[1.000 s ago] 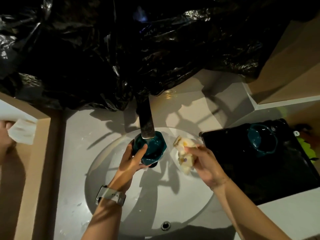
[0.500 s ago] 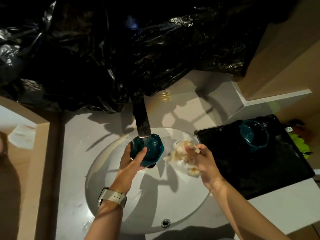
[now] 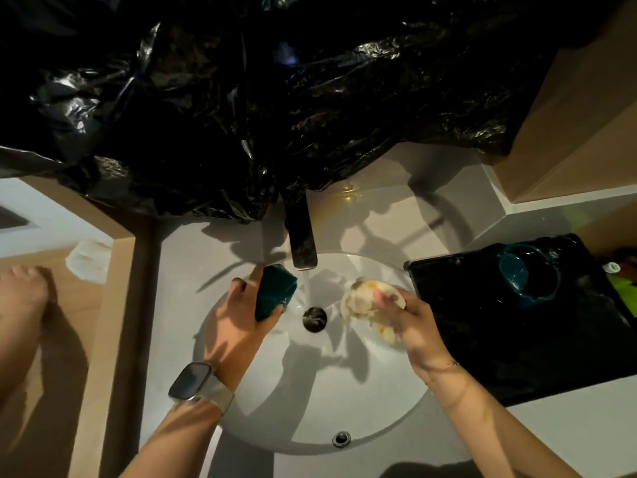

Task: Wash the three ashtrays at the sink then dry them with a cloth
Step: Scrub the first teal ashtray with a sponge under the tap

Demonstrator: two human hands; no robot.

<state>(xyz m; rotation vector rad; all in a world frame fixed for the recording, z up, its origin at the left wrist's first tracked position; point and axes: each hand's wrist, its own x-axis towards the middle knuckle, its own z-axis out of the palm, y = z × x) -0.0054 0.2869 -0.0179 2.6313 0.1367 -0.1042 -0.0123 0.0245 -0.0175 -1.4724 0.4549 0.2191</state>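
Observation:
My left hand [image 3: 241,319] grips a dark teal faceted ashtray [image 3: 275,291], turned on edge over the left side of the white sink basin [image 3: 310,391], just left of the tap's water stream. My right hand [image 3: 410,322] holds a crumpled cream cloth with orange spots [image 3: 362,300] over the basin's right side. A second teal ashtray [image 3: 527,277] sits on the black tray [image 3: 517,346] to the right of the sink. No third ashtray is in view.
The dark tap [image 3: 301,239] runs water above the drain [image 3: 314,318]. Black plastic sheeting [image 3: 275,98] covers the wall behind. A wooden ledge with a white tissue [image 3: 89,260] stands to the left; a foot [image 3: 24,298] is on the floor there.
My left hand has drawn the ashtray out from under the tap to the left and tipped it on edge. My right hand has bunched the cloth more tightly.

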